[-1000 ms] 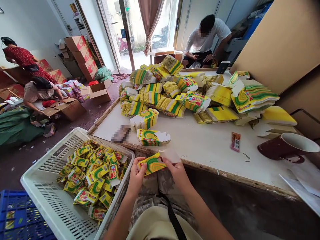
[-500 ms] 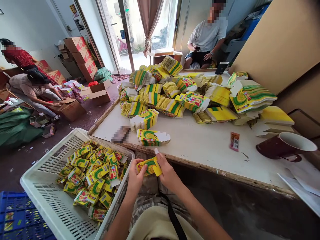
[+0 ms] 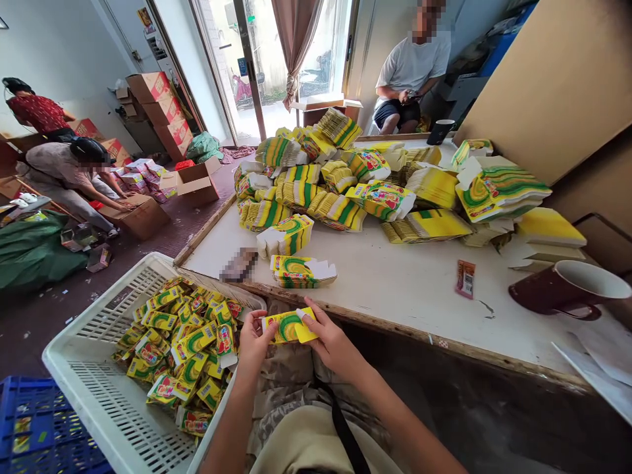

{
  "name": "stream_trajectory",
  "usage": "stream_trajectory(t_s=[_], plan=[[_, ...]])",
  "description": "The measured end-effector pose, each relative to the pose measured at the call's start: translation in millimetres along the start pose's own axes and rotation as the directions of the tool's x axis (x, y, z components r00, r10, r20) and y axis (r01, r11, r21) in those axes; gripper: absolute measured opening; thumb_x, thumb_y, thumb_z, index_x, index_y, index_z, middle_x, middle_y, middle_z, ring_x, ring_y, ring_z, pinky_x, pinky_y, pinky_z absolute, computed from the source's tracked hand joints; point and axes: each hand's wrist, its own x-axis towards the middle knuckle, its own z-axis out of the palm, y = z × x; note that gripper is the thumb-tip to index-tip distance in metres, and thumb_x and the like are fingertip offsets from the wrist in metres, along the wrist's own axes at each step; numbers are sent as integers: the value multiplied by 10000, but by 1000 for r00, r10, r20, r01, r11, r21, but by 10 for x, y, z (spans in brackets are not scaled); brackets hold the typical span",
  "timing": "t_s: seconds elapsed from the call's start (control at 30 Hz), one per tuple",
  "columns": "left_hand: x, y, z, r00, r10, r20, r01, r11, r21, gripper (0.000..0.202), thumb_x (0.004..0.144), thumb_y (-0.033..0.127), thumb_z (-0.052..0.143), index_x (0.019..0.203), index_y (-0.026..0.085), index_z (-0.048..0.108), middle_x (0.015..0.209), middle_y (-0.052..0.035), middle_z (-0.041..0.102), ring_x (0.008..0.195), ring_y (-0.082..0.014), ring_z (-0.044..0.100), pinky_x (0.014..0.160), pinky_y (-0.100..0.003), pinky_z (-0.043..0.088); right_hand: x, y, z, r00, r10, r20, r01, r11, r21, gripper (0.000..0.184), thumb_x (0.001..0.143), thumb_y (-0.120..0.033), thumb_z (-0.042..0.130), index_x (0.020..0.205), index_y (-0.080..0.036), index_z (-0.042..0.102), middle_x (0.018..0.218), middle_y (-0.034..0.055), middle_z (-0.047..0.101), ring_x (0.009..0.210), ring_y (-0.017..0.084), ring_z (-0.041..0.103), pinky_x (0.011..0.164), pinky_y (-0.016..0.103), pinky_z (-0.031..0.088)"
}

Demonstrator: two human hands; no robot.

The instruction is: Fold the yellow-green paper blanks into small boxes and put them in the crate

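Both my hands hold one small yellow-and-green carton [image 3: 286, 327] just below the near edge of the white table [image 3: 409, 289]. My left hand [image 3: 253, 343] grips its left end with fingers curled. My right hand [image 3: 330, 342] pinches its right end, a finger lying across the top. To the left stands a white slatted crate [image 3: 93, 388] with several folded cartons of the same kind inside. A short stack of flat cartons [image 3: 300, 271] lies on the table right in front of my hands.
A big heap of flat yellow-green carton bundles [image 3: 345, 184] covers the back of the table. A dark red mug [image 3: 567, 289] and a small sachet [image 3: 465, 278] lie to the right. A blue crate [image 3: 29, 428] sits bottom left. One person sits by the door; two others bend over cardboard boxes at left.
The carton's white flap has been folded shut, and both hands have shifted with the carton slightly left toward the crate. The seated person by the door has straightened up.
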Motion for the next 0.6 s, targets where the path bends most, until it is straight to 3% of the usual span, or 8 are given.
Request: stream_trajectory(t_s=[0.17, 0.27, 0.33, 0.47, 0.6], plan=[[-2, -66, -1, 998, -40, 58, 39, 999, 14, 546, 540, 534, 864, 866, 166, 627, 641, 39, 593, 539, -102, 531, 531, -215, 440, 52, -73, -157, 995, 20, 96, -19, 1000, -11, 272, 943, -223, 558, 1144, -257, 738, 1560, 107, 433, 1342, 299, 537, 1064, 452, 491], [-25, -62, 22, 998, -38, 55, 39, 999, -8, 523, 534, 512, 872, 838, 165, 627, 644, 42, 591, 543, -94, 523, 532, -206, 435, 81, -102, -316, 978, 24, 208, -19, 999, -27, 229, 893, -229, 642, 1083, -251, 768, 1487, 133, 521, 1314, 328, 559, 1054, 485, 488], [-37, -15, 46, 998, -34, 52, 36, 998, -41, 518, 552, 514, 865, 850, 164, 626, 651, 38, 597, 556, -99, 534, 548, -212, 450, 84, -101, -361, 976, 17, 218, -14, 1000, -15, 262, 864, -254, 692, 1116, -244, 760, 1502, 151, 500, 1342, 344, 529, 1076, 504, 463], [-56, 119, 97, 995, -48, 90, 56, 995, -79, 531, 569, 510, 865, 899, 164, 635, 686, 20, 635, 590, -126, 586, 577, -237, 485, 42, -60, -210, 996, -4, 87, 2, 1000, 24, 349, 919, -334, 631, 1251, -247, 691, 1569, 145, 411, 1404, 330, 463, 1114, 492, 429], [-62, 165, 123, 996, -42, 82, 51, 992, -119, 531, 556, 500, 878, 884, 154, 647, 693, 15, 648, 590, -119, 593, 594, -235, 498, 11, -43, -63, 998, 20, -68, -21, 1000, -9, 310, 987, -363, 508, 1179, -224, 707, 1539, 150, 452, 1368, 307, 510, 1089, 460, 464]])
